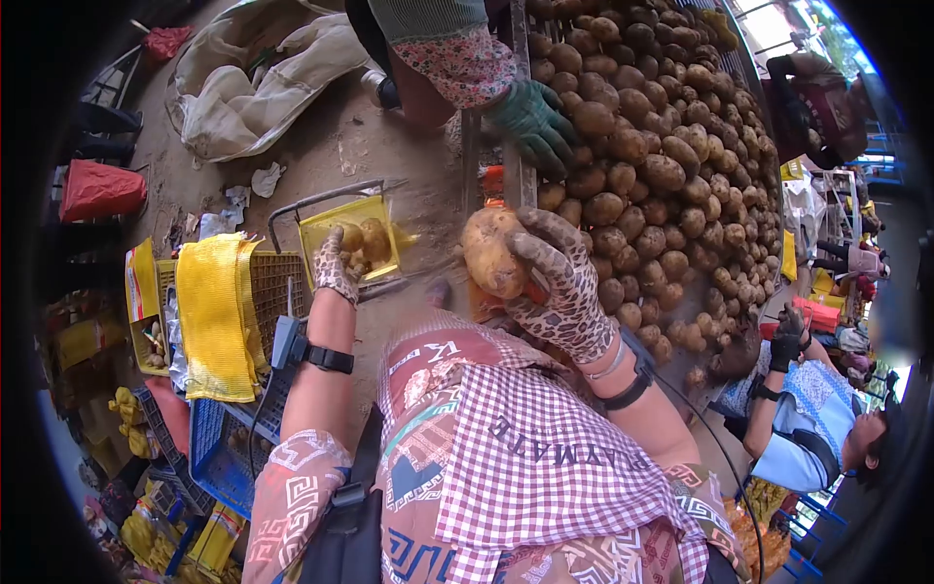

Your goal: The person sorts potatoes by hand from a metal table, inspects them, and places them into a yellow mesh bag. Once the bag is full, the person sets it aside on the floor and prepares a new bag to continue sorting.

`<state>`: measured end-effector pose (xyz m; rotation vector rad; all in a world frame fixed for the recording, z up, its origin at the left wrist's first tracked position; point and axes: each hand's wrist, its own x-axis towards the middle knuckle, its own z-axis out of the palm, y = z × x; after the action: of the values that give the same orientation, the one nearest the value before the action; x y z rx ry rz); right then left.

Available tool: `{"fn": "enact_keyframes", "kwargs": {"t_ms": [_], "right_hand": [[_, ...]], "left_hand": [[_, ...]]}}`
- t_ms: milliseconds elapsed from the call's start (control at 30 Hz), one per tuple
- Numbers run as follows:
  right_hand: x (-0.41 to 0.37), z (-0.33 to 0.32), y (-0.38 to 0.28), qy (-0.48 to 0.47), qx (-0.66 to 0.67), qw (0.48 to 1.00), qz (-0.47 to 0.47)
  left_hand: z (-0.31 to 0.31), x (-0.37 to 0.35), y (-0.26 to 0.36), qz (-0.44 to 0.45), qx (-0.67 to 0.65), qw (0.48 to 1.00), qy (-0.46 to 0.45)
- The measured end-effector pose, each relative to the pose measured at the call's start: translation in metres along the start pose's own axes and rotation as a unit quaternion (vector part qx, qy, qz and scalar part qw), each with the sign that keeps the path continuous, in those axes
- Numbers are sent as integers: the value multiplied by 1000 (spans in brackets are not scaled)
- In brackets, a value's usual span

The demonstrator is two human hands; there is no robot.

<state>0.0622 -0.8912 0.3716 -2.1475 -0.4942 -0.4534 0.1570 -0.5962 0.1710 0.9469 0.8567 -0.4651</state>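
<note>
Potato (491, 251), lumpy, in gloved right hand (566, 292); left hand (336, 265) at yellow bag (358, 216).

potato (491, 255): part hidden under right hand (564, 287) | left hand (336, 265) grip on yellow bag (365, 216): unclear

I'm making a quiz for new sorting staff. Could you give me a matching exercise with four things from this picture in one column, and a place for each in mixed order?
Things:
1. large potato
2. green-gloved hand
3. open yellow bag
4. red bag

Places:
A. at the left hand, potatoes inside
B. far left of the view
C. in the right hand
D. on the potato pile

Pairs: 1-C, 2-D, 3-A, 4-B
</note>
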Motion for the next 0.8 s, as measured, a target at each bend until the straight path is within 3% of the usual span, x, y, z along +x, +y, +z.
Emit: {"fn": "enact_keyframes", "kwargs": {"t_ms": [33,100,200,233,267,333,367,400,433,467,533,600,633,667,733,767,800], "right_hand": [[-2,-4,0,17,-9,1000,6],[-8,-12,6,28,-40,999,13],[-15,-23,4,14,-110,994,18],[-16,-28,2,-10,-152,988,21],[-18,-34,1,-1,-160,987,25],[-26,-49,1,49,-73,994,71],[-35,-56,5,68,-30,991,115],[-40,-61,3,83,-36,988,127],[-43,-68,-3,132,205,935,259],[-45,-76,-8,174,433,808,359],[-55,-87,-9,171,382,827,376],[-75,-92,-8,194,476,734,443],[-79,-98,-14,222,502,717,429],[-85,-101,-15,235,500,716,428],[-95,-105,-17,328,502,701,386],[-97,-111,-23,331,478,717,385],[-101,-112,-22,342,475,716,381]], "left_hand": [[16,-13,-10,101,34,994,-3],[78,-86,-3,78,47,975,-201],[143,-172,-11,148,187,879,-414],[163,-181,-26,207,159,864,-431],[172,-184,-30,205,165,858,-441],[186,-188,-35,188,147,845,-479],[191,-185,-37,237,173,816,-498],[197,-186,-37,225,183,810,-510],[204,-191,-33,219,244,779,-535],[211,-194,-32,215,301,743,-558],[225,-192,-37,197,321,702,-604],[241,-197,-39,248,435,627,-597],[244,-201,-54,187,264,706,-630],[248,-197,-57,180,267,699,-638],[256,-186,-59,176,241,811,-503],[264,-191,-67,237,201,834,-455],[271,-198,-74,233,206,829,-465]]}}
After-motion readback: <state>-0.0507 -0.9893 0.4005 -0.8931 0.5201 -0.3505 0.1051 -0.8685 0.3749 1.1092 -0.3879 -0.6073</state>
